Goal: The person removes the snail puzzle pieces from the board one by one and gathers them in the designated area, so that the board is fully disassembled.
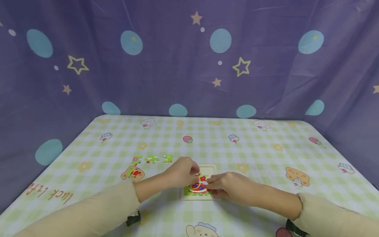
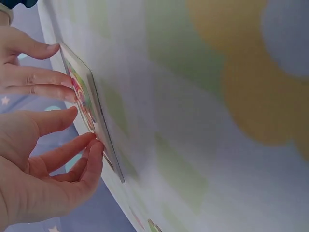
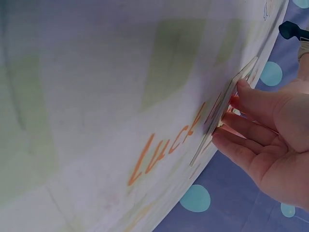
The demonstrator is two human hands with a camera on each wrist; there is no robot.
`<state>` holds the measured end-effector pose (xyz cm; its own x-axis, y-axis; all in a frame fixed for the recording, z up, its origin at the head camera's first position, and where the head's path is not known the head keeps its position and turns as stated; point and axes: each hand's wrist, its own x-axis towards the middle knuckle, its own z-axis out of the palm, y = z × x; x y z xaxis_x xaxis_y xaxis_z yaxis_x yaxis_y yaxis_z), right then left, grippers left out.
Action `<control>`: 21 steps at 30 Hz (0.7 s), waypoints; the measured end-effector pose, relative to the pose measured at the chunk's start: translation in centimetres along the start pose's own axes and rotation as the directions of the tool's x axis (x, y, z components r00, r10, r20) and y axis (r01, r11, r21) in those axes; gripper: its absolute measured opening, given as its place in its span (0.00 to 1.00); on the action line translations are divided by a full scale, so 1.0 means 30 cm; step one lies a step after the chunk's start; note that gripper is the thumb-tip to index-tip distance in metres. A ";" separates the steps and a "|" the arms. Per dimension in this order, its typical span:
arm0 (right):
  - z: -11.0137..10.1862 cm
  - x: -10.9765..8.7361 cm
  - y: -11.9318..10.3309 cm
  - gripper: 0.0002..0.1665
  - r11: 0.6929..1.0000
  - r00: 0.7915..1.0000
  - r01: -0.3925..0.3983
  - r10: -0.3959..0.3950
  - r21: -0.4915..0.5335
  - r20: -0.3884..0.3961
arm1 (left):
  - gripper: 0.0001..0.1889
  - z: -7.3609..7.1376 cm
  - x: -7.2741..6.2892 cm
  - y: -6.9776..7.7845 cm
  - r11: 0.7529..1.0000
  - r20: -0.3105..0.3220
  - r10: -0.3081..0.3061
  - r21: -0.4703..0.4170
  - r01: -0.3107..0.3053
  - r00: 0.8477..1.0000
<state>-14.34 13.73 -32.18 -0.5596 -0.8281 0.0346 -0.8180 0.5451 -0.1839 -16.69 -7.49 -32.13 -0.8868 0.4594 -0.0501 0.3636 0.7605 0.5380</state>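
A small wooden puzzle tray [image 1: 211,170] lies on the table in the head view. Its nearer part carries a red and green picture made of joined pieces [image 1: 197,188], while the far part shows bare pale wood. From the left, my left hand [image 1: 181,172] reaches over the tray, its bent fingertips touching the inside near the picture; no piece shows between them. My right hand [image 1: 235,187] rests its extended fingers on the picture's right side, thumb at the tray's near right edge. In the left wrist view, both hands meet the tray [image 2: 99,104]. Fingers cover part of the picture.
Left of the tray lie loose jigsaw pieces: a green one with a pink flower [image 1: 137,159], two more green ones [image 1: 152,159] [image 1: 167,159], and a red and green one [image 1: 137,172]. A checked cloth [image 1: 266,158] covers the table; a purple curtain [image 1: 183,65] hangs behind.
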 end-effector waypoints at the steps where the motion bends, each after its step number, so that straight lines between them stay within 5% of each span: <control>1: 0.000 0.000 0.001 0.21 1.000 1.000 -0.005 0.005 0.006 0.002 | 0.11 0.001 0.000 0.002 1.000 -0.001 0.012 0.008 -0.012 1.000; 10: 0.006 0.001 0.000 0.21 1.000 1.000 -0.002 0.002 0.030 -0.002 | 0.05 0.002 0.011 0.007 0.999 0.004 0.016 -0.037 -0.016 1.000; 21: 0.001 0.002 0.000 0.20 1.000 1.000 0.011 -0.010 0.027 -0.014 | 0.07 0.008 0.021 0.015 0.936 0.006 -0.177 -0.309 0.171 0.984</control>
<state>-14.37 13.67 -32.20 -0.5529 -0.8317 0.0508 -0.8200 0.5324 -0.2101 -17.01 -6.76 -32.12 -0.9354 0.3202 -0.1500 0.1010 0.6484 0.7546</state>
